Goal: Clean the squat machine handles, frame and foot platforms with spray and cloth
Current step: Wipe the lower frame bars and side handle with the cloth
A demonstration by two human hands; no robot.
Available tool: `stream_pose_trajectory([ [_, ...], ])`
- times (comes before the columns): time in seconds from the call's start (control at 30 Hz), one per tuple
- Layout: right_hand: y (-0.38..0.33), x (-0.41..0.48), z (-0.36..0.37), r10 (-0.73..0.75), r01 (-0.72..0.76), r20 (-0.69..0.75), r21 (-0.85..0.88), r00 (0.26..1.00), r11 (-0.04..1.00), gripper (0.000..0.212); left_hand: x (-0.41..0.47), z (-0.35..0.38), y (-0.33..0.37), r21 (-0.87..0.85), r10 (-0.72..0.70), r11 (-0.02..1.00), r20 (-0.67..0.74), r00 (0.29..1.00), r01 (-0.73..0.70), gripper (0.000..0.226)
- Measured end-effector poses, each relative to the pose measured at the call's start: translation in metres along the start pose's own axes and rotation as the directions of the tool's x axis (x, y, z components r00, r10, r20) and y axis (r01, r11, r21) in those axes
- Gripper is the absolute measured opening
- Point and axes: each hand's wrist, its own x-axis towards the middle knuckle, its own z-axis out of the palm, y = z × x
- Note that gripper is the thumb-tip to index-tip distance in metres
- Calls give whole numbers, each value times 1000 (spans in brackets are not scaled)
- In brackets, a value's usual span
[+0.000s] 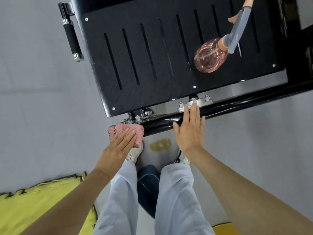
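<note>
The black slotted foot platform fills the upper middle of the head view. A spray bottle with pink liquid and a grey trigger head stands on its right part. Below the platform runs a black frame tube. My left hand presses a pink fluffy cloth with straight fingers against the left end of that tube. My right hand lies flat and open on the tube, fingers stretched toward the metal bolts. A black handle with chrome ends sticks out at the platform's left side.
Grey floor surrounds the machine. A yellow-green foam mat lies at the lower left. My legs in pale trousers and white shoes stand just below the tube, with a dark blue object between them. A yellow patch shows at the bottom right.
</note>
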Motion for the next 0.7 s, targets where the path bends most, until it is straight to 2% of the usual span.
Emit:
stream_pose_trajectory([
  [0.1,-21,-7,8,-61,62,14,-11,998,998,68,13,5,36,-161,-217,964,-14,976,212,87],
  [0.17,-31,-10,10,-90,91,54,-20,995,996,62,28,7,56,-165,-197,966,38,980,201,91],
  [0.3,-47,-12,10,-159,171,157,-65,975,983,54,33,8,50,-96,-82,992,4,997,82,56],
  [0.4,-55,-12,11,-207,239,238,-111,949,965,53,5,6,16,6,-94,996,6,996,94,54],
  [0.43,-57,-12,11,-206,245,255,-132,945,961,55,-2,-1,6,-6,-126,992,15,992,126,55],
  [0.47,-60,-12,11,-201,243,260,-145,945,959,60,-7,-8,-4,-46,-198,979,53,979,201,58],
  [0.53,-68,-14,12,-209,252,245,-160,947,954,68,-8,-19,-24,-192,-383,890,178,907,413,71],
  [0.57,-73,-16,12,-234,284,253,-183,939,941,70,-5,-20,-36,-269,-407,840,261,875,471,73],
  [0.63,-94,-21,16,-263,344,321,-229,910,911,72,7,-17,-62,-386,-326,794,381,865,470,66],
  [0.7,-115,-22,21,-207,309,368,-245,906,919,79,28,-19,-78,-390,-243,799,486,839,457,60],
])
